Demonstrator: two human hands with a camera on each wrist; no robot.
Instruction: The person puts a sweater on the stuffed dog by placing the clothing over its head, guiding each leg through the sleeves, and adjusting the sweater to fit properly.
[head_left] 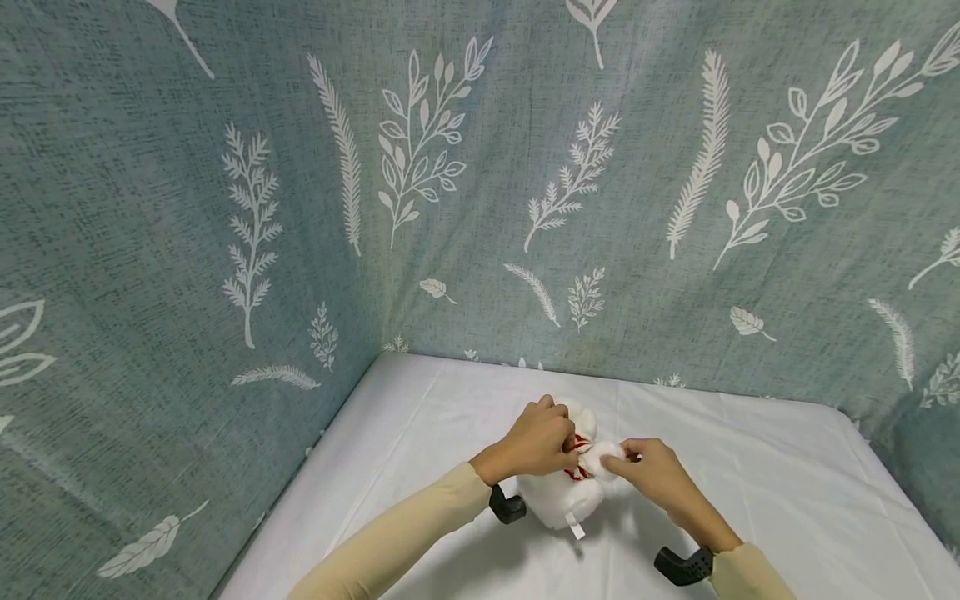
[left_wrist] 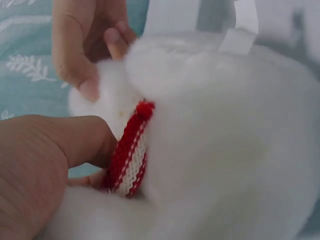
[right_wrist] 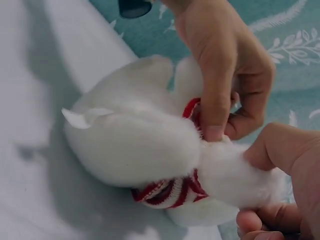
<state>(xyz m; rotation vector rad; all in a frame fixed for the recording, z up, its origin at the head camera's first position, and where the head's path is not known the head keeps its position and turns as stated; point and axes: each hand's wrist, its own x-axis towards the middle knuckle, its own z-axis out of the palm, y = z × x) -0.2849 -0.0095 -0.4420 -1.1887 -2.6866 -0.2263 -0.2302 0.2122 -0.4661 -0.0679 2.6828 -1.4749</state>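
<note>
A fluffy white plush toy [head_left: 551, 500] lies on the white-covered surface, a white tag [head_left: 575, 525] sticking out of it. Around part of it runs a red-and-white striped knitted band [left_wrist: 131, 155]. My left hand [head_left: 536, 442] pinches this band between thumb and fingers; in the right wrist view its thumb [right_wrist: 216, 110] presses where band and plush meet. My right hand [head_left: 660, 479] grips a rounded white part [right_wrist: 240, 175] of the toy between thumb and fingers. The hands work close together. Which part of the toy that is, I cannot tell.
A white sheet [head_left: 420, 417] covers the surface under the toy. Green-blue fabric [head_left: 480, 308] with white leaf prints rises behind it and along the left side. Each wrist wears a black device [head_left: 682, 567].
</note>
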